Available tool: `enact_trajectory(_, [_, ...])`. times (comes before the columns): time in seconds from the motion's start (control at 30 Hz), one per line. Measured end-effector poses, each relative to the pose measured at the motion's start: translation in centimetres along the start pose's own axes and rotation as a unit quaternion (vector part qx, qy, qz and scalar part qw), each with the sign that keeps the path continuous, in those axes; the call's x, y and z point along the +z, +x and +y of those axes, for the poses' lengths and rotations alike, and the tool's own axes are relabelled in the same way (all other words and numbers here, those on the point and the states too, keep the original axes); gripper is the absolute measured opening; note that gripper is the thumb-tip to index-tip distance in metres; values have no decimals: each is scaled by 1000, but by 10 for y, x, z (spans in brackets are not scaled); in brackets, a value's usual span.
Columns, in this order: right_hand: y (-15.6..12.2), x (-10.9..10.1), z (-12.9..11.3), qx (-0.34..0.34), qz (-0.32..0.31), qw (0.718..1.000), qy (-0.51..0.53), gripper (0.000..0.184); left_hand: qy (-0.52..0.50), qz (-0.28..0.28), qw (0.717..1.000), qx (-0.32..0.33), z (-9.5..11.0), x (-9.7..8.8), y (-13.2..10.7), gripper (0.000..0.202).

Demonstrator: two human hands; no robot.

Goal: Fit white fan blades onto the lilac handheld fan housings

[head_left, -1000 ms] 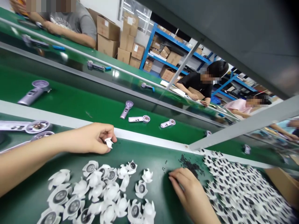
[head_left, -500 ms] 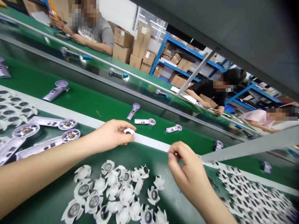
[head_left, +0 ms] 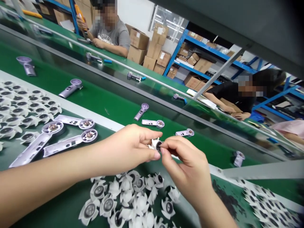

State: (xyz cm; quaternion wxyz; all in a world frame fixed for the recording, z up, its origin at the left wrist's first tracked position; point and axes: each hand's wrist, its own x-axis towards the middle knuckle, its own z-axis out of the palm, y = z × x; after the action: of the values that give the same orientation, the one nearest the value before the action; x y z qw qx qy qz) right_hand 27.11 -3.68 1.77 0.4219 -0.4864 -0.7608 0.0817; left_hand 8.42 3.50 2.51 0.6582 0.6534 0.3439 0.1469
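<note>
Fingertips (head_left: 152, 134) of the left hand (head_left: 125, 148) are pinched shut on the left edge of a small white plastic disc (head_left: 155, 144), which has petal-like flaps and a dark round centre. The right hand (head_left: 187, 167) grips the same disc from the other side, with its thumb and forefinger curled close against the dark centre. Held between the hands, the disc sits above a dark green conveyor belt (head_left: 59, 202). On that belt, from left to right, lie a packed spread of matching white discs (head_left: 21, 110), lilac-grey plastic fan bodies (head_left: 71, 139), a loose heap of white discs (head_left: 140, 202) below the hands, and another dense spread of discs (head_left: 263, 202). Beyond, a co-worker in a grey T-shirt (head_left: 111, 38) sits before stacked cardboard boxes (head_left: 147, 53), blue steel shelving (head_left: 197, 53) stands behind, and a co-worker in a black top (head_left: 228, 96) leans over a farther belt.
</note>
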Motion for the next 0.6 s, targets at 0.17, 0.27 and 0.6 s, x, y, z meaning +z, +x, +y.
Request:
enact_trajectory(0.17, [1,-1,-6,51,15,998,41,12,11,15,998,57,-5,2,0,47])
enact_trajectory(0.27, [0,-3,-7,50,25,998,32,12,12,14,997,71,-2,4,-2,43])
enact_trajectory(0.6, [-5,-10,-8,-45,-18,996,-75,12,108,8,989,100,8,0,-3,31])
